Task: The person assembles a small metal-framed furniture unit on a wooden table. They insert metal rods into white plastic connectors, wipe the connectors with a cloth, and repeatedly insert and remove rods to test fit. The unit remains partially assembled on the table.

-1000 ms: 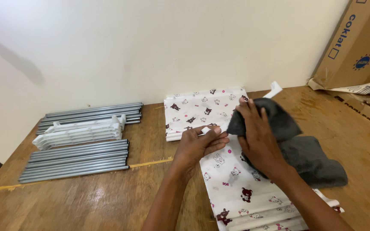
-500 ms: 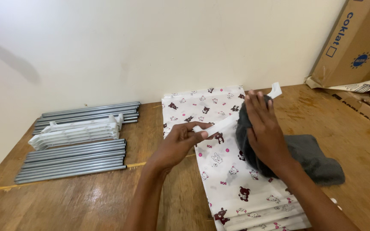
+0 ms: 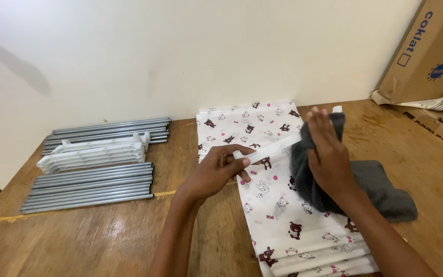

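A white strip is pinched between the thumb and fingers of the left hand, which is clenched on its near end, and the strip is held just above a printed cloth (white, with small bears and pink marks). The strip runs up and to the right from that hand towards the right hand. A grey cloth is grasped by the right hand, whose fingers are wrapped over its bunched upper part, so that this part is lifted off the printed cloth while the rest is left lying to the right, partly on the printed cloth and partly on the wooden surface. Whether the far end of the strip is also caught under the right hand cannot be told, since it is hidden behind the grey cloth. The printed cloth is spread from the wall down to the near edge, where several folded layers are seen stacked. To the left, well apart from both hands, two bundles of grey metal rods are laid side by side along the surface, and a white plastic piece is set between them. At the far right a brown cardboard box is leaned against the wall, with crumpled paper seen below it.
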